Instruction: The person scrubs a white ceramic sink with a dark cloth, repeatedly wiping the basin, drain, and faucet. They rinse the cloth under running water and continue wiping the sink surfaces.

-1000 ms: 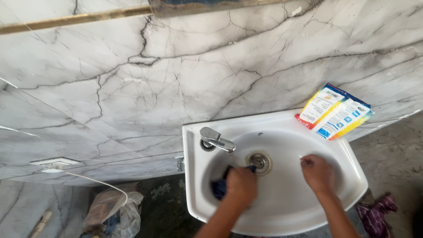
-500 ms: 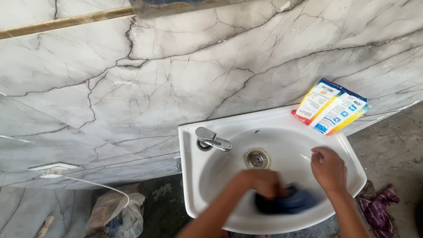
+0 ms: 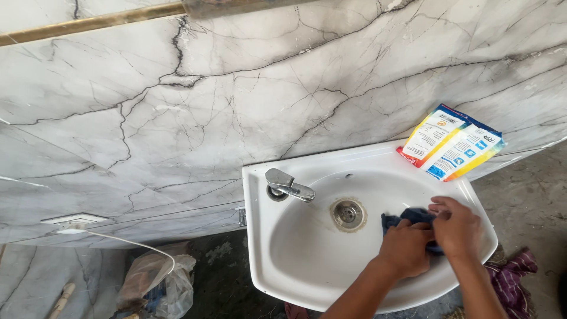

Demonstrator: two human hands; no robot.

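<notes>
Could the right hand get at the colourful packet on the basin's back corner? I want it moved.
Probably yes: the right hand lies just below the colourful flat packet, with only bare white basin rim between them.

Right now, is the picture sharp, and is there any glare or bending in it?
Head view: mostly sharp; the left hand and right hand on the dark blue cloth show little blur. Soft, even light, with only faint shadow inside the white washbasin. A small glint on the chrome tap. The wide lens tilts the marble-patterned wall and its brass strip.
</notes>
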